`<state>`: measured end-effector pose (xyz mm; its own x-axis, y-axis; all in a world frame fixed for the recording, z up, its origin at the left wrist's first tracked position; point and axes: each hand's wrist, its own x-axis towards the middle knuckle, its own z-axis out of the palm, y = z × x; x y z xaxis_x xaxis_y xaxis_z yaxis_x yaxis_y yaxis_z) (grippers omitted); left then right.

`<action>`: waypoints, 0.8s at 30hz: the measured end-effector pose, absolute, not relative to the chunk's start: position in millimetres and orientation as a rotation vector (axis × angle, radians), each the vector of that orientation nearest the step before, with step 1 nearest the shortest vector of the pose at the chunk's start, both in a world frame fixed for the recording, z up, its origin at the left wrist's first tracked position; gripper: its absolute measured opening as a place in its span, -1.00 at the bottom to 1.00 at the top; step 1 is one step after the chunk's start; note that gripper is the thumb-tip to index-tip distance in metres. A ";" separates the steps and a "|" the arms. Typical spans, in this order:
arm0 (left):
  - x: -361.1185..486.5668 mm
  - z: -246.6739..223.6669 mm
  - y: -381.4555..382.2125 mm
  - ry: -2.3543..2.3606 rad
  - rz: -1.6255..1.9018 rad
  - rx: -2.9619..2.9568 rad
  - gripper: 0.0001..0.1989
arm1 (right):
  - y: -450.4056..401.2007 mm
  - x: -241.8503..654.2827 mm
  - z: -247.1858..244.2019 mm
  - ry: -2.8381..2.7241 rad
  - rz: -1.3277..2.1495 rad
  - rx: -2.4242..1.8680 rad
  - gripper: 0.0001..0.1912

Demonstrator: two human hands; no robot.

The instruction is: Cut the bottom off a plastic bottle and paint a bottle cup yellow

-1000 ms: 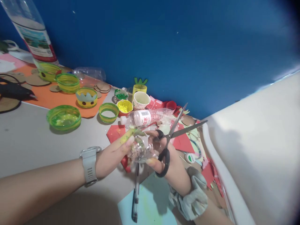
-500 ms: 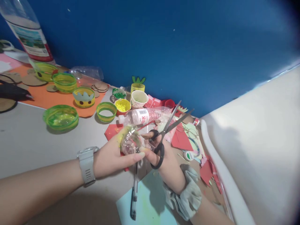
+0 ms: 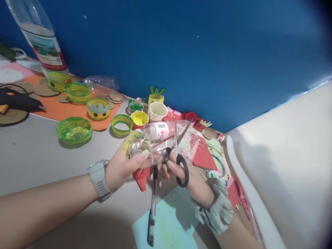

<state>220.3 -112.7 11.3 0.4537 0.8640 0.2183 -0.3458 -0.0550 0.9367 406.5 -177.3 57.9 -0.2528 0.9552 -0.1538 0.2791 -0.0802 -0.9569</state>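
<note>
My left hand [image 3: 129, 160] grips a clear cut plastic bottle piece [image 3: 140, 145] with yellow-green smears on it, thumb across its side. In my right hand [image 3: 181, 169] is a pair of black-handled scissors [image 3: 178, 141], blades parted and pointing away over the labelled bottle. The open end of the cut piece lies close to the scissor handles. Below both hands, a clear pen [image 3: 152, 211] with a black cap lies partly on light blue paper [image 3: 171, 221]. A red paper piece [image 3: 142, 178] shows under my left hand.
A labelled plastic bottle [image 3: 160, 130] lies just beyond my hands. Cups [image 3: 157, 110] and a yellow-filled bowl [image 3: 140, 118] stand behind it. Green-yellow bowls [image 3: 74, 129], a glue gun [image 3: 20, 98] and a tall bottle [image 3: 46, 48] are to the left. Red paper scraps [image 3: 204, 155] lie right, beside a white edge [image 3: 249, 183].
My right hand has drawn slightly away from the cut bottle piece, and the scissors have turned more upright, blades still parted. My left hand keeps its hold. The view has shifted slightly.
</note>
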 end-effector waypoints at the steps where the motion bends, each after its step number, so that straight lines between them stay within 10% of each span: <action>1: 219.7 11.0 -112.9 0.558 1.082 1.283 -0.59 | -178.0 408.9 61.1 -1.600 1.416 -1.368 -0.58; 24: 216.5 23.1 -124.2 0.682 1.155 1.379 -0.69 | -180.2 411.6 75.7 -1.938 1.217 -1.585 -0.54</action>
<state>216.5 -124.2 23.1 0.3456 0.9055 0.2462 -0.2212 -0.1764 0.9591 411.6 -180.2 75.7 -0.3090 0.9208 -0.2382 0.6143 0.0020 -0.7891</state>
